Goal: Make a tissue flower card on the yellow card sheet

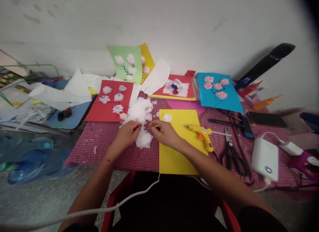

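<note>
Apparently, work on the white tissue pieces (141, 110) atop the checked surface (104, 139) is in hand, calling next for a light touch.
Left hand (129, 133): grip narrow, contents unclear, at the tissue pieces; right hand (164, 133): grip pinching a thin stick (156, 126). Yellow card (174, 160) lies alongside; pale wall (186, 32) behind.

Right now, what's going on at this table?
A person is working over a pile of white tissue pieces. The right hand pinches a thin stick; the left hand is at the pile, though whether it grips a piece is unclear. The yellow sheet bears one white tissue flower near its top left, and a glue gun lies on it. Red and blue sheets nearby each carry five flowers.
</note>
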`<action>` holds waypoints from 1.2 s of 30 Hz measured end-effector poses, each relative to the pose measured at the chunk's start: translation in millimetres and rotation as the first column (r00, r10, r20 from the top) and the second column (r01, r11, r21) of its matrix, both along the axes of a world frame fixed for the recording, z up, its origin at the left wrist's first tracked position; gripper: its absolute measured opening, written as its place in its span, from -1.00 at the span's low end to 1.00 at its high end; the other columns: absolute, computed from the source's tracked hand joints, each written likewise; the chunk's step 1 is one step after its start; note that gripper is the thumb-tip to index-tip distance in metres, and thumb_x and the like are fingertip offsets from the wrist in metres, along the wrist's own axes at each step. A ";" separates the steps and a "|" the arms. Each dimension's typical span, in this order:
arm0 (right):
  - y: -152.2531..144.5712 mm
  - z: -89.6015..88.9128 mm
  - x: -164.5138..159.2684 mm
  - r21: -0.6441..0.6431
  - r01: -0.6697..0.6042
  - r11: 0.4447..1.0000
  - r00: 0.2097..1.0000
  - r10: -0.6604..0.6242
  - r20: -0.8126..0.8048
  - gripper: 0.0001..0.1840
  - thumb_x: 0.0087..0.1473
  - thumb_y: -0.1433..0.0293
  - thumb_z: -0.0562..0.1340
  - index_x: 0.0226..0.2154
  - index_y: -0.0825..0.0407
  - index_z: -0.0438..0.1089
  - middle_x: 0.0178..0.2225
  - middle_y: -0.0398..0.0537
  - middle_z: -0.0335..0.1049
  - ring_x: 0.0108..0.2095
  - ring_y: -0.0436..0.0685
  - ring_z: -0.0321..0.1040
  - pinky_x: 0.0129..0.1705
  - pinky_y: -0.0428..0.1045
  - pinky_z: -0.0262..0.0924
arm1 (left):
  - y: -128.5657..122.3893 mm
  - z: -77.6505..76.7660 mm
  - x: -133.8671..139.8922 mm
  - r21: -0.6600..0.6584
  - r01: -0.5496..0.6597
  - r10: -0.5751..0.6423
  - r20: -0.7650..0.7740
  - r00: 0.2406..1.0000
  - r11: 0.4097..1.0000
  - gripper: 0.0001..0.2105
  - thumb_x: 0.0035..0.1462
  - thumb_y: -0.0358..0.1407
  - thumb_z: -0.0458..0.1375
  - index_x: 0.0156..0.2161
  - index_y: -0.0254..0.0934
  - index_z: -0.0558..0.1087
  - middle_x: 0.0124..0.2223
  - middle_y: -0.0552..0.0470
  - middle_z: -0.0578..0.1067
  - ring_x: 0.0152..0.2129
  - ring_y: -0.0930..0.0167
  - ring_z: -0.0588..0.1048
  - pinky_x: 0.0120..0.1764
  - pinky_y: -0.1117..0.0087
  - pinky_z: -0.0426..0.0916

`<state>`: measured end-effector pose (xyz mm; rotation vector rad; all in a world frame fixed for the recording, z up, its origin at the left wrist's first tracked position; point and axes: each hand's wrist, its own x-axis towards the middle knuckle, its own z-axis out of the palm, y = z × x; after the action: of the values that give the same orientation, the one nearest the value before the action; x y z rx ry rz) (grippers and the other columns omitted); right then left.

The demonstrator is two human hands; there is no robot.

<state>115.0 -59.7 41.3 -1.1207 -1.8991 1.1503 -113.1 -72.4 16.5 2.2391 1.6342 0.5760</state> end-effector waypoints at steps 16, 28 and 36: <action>-12.5 29.0 43.6 -0.149 0.165 0.975 0.954 -0.196 -0.228 -0.80 0.17 0.26 0.24 -0.27 0.05 0.50 -0.32 -0.06 0.52 -0.52 -0.02 0.41 -0.50 -0.08 0.26 | 1.2 13.8 31.1 -0.055 0.029 -0.025 0.060 0.998 0.998 -0.88 0.24 -0.32 0.16 -0.20 -0.31 0.52 -0.26 -0.04 0.53 -0.34 0.33 0.48 -0.25 0.32 0.32; -54.1 16.5 71.0 -0.196 0.176 0.965 0.930 -0.228 -0.288 -0.80 0.20 0.25 0.29 -0.23 0.04 0.51 -0.36 -0.06 0.55 -0.52 -0.01 0.43 -0.50 -0.10 0.33 | -15.8 21.5 66.6 -0.184 0.275 -0.246 0.165 0.955 0.944 -0.77 0.40 -0.27 0.03 -0.21 -0.28 0.50 -0.30 0.02 0.54 -0.35 0.38 0.47 -0.28 0.36 0.28; -72.6 9.0 92.1 0.190 0.361 0.913 0.920 -0.315 -0.233 -0.85 0.23 0.38 0.27 -0.35 -0.01 0.56 -0.37 -0.04 0.59 -0.45 0.04 0.49 -0.42 -0.05 0.37 | -32.3 28.8 92.5 -0.207 0.396 -0.406 -0.004 0.914 0.895 -0.67 0.48 -0.22 -0.10 -0.17 -0.29 0.47 -0.21 -0.06 0.55 -0.29 0.33 0.51 -0.19 0.30 0.39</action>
<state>207.1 -132.2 50.3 -1.1078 -1.5606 0.7932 -20.7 -104.8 45.3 2.3511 1.1331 0.2377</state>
